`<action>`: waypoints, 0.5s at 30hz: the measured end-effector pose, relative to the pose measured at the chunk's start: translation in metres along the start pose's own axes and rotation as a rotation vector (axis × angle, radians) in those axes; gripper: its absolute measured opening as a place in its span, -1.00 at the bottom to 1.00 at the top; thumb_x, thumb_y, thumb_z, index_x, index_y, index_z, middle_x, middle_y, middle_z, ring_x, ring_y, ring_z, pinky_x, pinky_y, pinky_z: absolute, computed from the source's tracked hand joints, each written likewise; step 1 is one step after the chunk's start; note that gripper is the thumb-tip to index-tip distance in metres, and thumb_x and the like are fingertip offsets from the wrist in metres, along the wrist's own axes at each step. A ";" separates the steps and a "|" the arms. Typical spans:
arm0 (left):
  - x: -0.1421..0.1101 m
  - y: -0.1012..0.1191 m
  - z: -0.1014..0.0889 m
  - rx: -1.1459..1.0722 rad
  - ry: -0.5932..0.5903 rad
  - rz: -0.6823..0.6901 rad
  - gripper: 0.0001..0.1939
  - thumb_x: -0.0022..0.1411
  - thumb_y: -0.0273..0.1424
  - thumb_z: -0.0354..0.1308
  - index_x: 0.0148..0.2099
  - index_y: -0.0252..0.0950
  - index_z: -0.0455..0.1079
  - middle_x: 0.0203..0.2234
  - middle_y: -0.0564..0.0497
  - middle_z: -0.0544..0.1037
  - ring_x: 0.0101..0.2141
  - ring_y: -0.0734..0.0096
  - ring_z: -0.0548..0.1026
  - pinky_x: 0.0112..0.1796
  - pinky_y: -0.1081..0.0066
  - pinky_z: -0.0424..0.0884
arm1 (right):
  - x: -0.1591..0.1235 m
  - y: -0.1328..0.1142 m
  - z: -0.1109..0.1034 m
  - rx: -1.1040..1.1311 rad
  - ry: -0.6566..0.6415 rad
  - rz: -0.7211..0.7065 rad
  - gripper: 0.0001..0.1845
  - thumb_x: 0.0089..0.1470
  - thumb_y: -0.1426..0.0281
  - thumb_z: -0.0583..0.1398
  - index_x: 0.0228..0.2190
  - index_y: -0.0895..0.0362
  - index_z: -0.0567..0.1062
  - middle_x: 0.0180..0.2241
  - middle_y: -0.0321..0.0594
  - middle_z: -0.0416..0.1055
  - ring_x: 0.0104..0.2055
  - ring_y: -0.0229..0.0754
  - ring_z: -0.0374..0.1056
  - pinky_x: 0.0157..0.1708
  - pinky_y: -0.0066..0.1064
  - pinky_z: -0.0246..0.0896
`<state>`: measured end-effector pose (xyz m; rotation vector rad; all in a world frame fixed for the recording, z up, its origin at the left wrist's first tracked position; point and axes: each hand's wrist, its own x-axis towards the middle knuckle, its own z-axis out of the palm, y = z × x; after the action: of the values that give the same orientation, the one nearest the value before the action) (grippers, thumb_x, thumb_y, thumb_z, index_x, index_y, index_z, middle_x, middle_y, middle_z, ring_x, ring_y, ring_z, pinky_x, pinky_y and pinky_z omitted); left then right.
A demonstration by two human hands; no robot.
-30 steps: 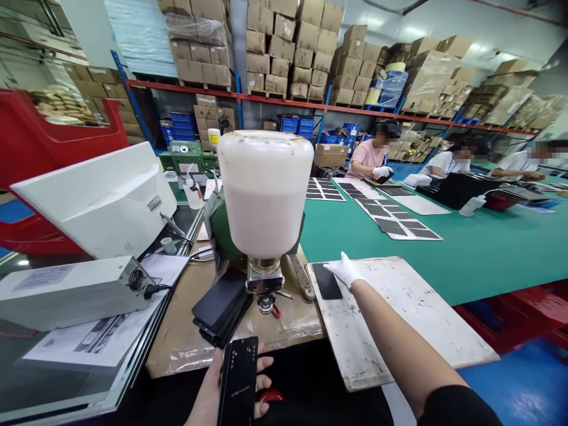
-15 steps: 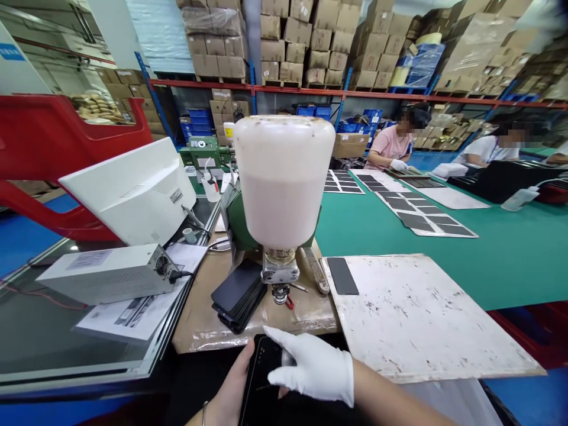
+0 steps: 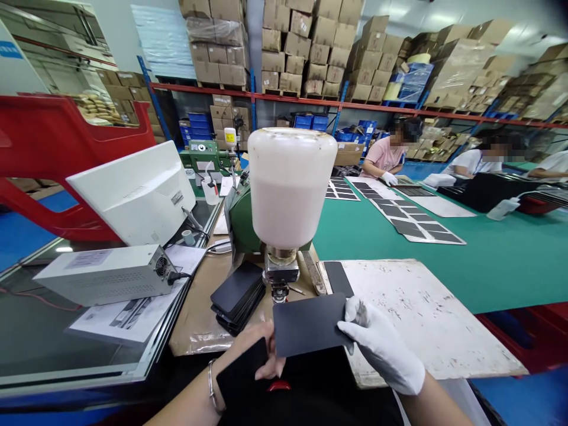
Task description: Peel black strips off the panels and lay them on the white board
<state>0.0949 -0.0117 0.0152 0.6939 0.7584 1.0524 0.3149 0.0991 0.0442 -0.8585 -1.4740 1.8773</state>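
My right hand (image 3: 384,343), in a white glove, pinches the right end of a flat dark grey rectangular panel (image 3: 308,325) with rounded corners. Its left end meets the fingers of my bare left hand (image 3: 261,349), which wears a bangle. Against the left palm and wrist lies another thin black panel (image 3: 242,373), its lower part merging with my dark clothing. A stack of similar dark panels (image 3: 237,293) sits left of the metal nozzle (image 3: 280,275), under a white plastic bottle (image 3: 290,189) part-filled with pale liquid. One dark panel (image 3: 338,278) rests on the stained white board (image 3: 426,313).
A white monitor (image 3: 133,192) and a grey power box (image 3: 106,275) stand on the left. Beyond the board, a green table (image 3: 355,228) carries sheets with rows of dark panels (image 3: 399,213). A co-worker in pink (image 3: 377,157) and others sit at the far right.
The gloved right hand has moved right and now holds a panel out flat over the lap. The left hand has turned, and the dotted face of the black piece no longer shows. My view has shifted slightly.
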 end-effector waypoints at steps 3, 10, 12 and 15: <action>0.010 0.012 0.013 0.110 0.045 0.022 -0.64 0.09 -0.13 0.15 -0.27 -0.36 0.30 -0.73 0.03 0.47 -0.84 0.61 0.15 -0.77 0.55 -0.08 | -0.001 0.000 0.000 0.025 0.085 -0.004 -0.65 -0.13 0.34 0.35 -0.32 0.08 0.32 -0.52 -0.41 0.28 -0.62 -0.39 0.19 -0.68 -0.54 0.08; 0.021 0.040 0.034 0.173 0.156 0.088 -0.77 0.14 -0.24 0.08 -0.34 -0.32 0.24 -0.78 0.14 0.37 -0.83 0.66 0.10 -0.78 0.58 -0.10 | 0.000 -0.005 -0.006 0.320 0.058 0.132 -0.66 0.05 0.27 0.20 -0.64 0.10 0.24 -0.89 -0.48 0.01 -0.81 -0.42 -0.13 -0.69 -0.45 -0.19; 0.014 0.043 0.030 0.168 0.164 0.088 -0.79 0.16 -0.25 0.06 -0.38 -0.31 0.24 -0.78 0.15 0.35 -0.83 0.67 0.10 -0.77 0.57 -0.11 | 0.002 -0.007 0.000 0.327 -0.017 0.166 -0.60 0.07 0.28 0.18 -0.67 0.08 0.16 -0.92 -0.48 -0.01 -0.82 -0.40 -0.16 -0.70 -0.45 -0.26; -0.012 0.047 0.016 0.170 0.261 0.116 -0.78 0.19 -0.28 0.05 -0.43 -0.30 0.23 -0.81 0.17 0.29 -0.82 0.66 0.07 -0.74 0.55 -0.12 | 0.008 -0.010 0.025 0.285 -0.124 0.151 -0.69 0.08 0.26 0.17 -0.57 0.08 0.18 -0.91 -0.51 0.06 -0.83 -0.40 -0.16 -0.70 -0.47 -0.25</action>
<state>0.0812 -0.0089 0.0640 0.7611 1.0522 1.2086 0.2904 0.0927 0.0573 -0.7462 -1.1975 2.2219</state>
